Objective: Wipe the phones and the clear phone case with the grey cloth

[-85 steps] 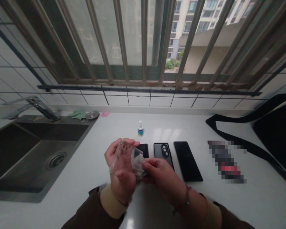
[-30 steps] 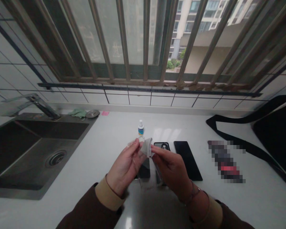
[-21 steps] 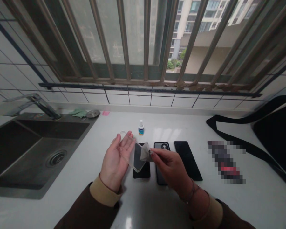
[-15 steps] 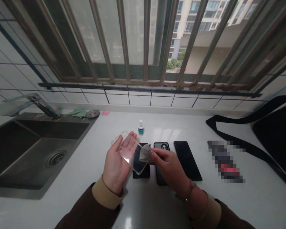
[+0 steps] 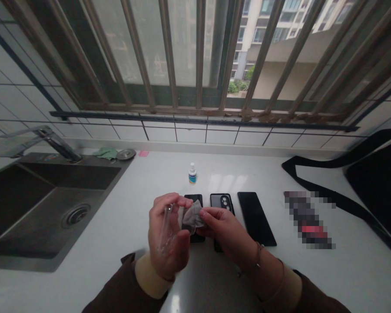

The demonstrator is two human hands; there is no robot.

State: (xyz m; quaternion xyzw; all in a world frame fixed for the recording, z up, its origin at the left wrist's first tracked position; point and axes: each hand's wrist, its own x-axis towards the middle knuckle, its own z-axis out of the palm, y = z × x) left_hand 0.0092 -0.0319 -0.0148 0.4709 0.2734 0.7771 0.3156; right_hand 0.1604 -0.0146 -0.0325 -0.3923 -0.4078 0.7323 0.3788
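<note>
Clear case (image 5: 165, 228), bottle (image 5: 192, 174), black phones (image 5: 256, 218), steel sink (image 5: 84, 177)

The bare left hand (image 5: 167, 232) stands upright with its fingers curled over and thumb pressed inward. The bare right hand (image 5: 226, 230) reaches in just beside it, fingers pinched. Both forearms, in dark brown sleeves (image 5: 117, 287) with beige cuffs (image 5: 149, 276), angle inward.

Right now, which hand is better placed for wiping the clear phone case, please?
Probably your right hand: its fingers pinch the grey wipe at the clear phone case, while your left hand is wrapped around the case, holding it.
</note>
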